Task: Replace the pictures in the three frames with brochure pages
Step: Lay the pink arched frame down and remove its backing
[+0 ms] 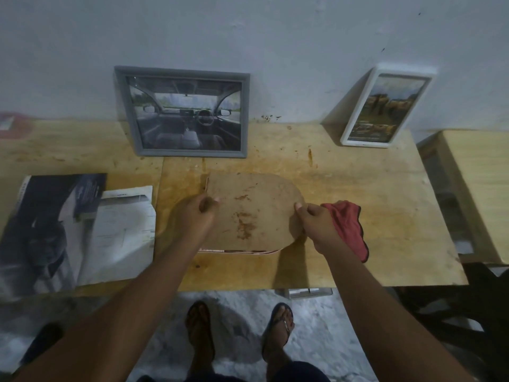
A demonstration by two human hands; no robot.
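Nearest to us, our sandalled feet are on the floor. Up on the surface, both hands are on the brown backing board. It sits over a pink frame lying flat mid-surface, close to the front edge. The left hand has its grip pinched on the board's left edge, and the right hand has its grip clamped on the rounded right edge. A red cloth lies against the right hand, can't tell if it's held. Toward the front left corner there's an open brochure with a white page on it. At the back edge a grey frame with a car-interior picture leans on the wall. A white frame leans near the back right corner.
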